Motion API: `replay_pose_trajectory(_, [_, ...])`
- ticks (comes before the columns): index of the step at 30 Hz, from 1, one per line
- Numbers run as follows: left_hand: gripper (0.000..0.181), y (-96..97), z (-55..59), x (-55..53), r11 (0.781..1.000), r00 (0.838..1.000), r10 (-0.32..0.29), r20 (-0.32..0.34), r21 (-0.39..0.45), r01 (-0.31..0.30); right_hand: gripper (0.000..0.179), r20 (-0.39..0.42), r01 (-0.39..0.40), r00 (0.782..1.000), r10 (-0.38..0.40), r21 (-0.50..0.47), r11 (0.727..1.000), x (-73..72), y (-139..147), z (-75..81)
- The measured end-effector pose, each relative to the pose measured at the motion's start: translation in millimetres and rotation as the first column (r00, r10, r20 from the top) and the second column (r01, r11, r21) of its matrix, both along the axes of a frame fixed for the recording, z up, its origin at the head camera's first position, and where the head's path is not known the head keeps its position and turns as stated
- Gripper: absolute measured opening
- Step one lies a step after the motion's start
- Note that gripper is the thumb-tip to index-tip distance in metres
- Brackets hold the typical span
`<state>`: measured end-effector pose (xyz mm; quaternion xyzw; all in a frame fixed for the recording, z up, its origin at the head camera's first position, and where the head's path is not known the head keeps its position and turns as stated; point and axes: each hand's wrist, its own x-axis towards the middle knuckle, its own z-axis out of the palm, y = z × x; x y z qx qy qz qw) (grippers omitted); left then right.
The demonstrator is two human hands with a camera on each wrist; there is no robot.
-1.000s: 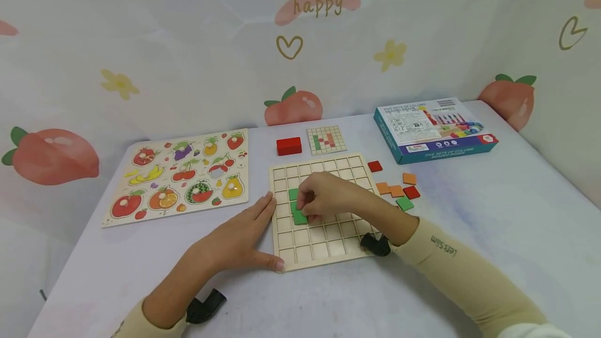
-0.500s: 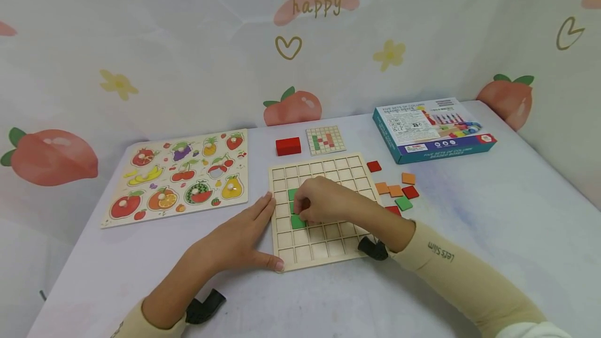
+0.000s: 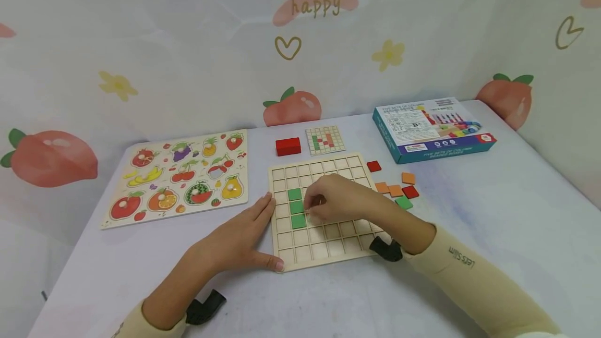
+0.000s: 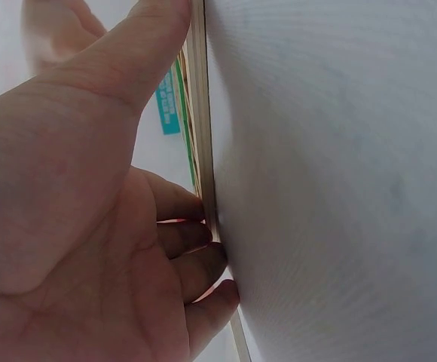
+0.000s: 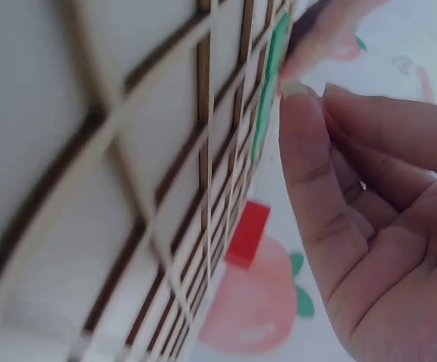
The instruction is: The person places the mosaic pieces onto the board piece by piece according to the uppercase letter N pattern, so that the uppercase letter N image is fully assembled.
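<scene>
The wooden grid board [image 3: 328, 251] lies flat on the table. Three green square tiles [image 3: 296, 207] sit one below another in cells near its left side. My left hand [image 3: 239, 236] rests along the board's left edge, thumb at the near corner; in the left wrist view the fingertips [image 4: 196, 268] touch the board's side. Over the board, just right of the green tiles, is my right hand [image 3: 335, 198]. Its fingers are loosely bent, and the right wrist view shows the thumb and forefinger tips slightly apart with nothing between them.
Orange tiles [image 3: 408, 178], red tiles [image 3: 410, 192] and a green tile [image 3: 404, 202] lie right of the board. Behind it are a red block [image 3: 288, 146] and a pattern card [image 3: 325, 140]. A fruit puzzle [image 3: 178, 176] is at left, a box [image 3: 434, 129] at right.
My right hand has let go of the nearest green tile, which lies in its cell, and has drawn off to the right. The left hand keeps its place.
</scene>
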<state>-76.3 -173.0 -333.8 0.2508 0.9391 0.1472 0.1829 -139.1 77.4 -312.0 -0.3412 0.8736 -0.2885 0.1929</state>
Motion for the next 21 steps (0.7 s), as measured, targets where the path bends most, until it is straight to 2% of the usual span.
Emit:
replay_pose_trajectory(8, [0.129,2.1,0.4,0.1,1.000,1.000,-0.006,-0.006,-0.017,0.005,0.005,0.024,0.080,0.996,-0.081,0.041,0.996,3.8,59,9.5])
replay_pose_trajectory(12, [0.129,2.3,1.1,0.1,1.000,1.000,-0.005,-0.008,-0.018,0.005,0.006,0.028,0.135,0.990,-0.139,0.112,0.985,4.7,94,11.3])
replay_pose_trajectory(15, [0.128,2.2,1.5,0.4,1.000,1.000,-0.006,-0.006,-0.015,0.006,0.014,0.007,0.207,0.977,-0.214,0.225,0.952,4.6,114,11.6])
replay_pose_trajectory(19, [0.128,1.9,1.8,1.1,1.000,1.000,-0.002,0.001,-0.010,0.002,0.040,-0.029,0.279,0.957,-0.290,0.376,0.884,3.2,132,9.0])
replay_pose_trajectory(21, [0.128,1.7,1.9,1.3,1.000,1.000,0.000,0.002,-0.009,0.000,0.052,-0.027,0.286,0.953,-0.302,0.418,0.862,2.0,135,6.4])
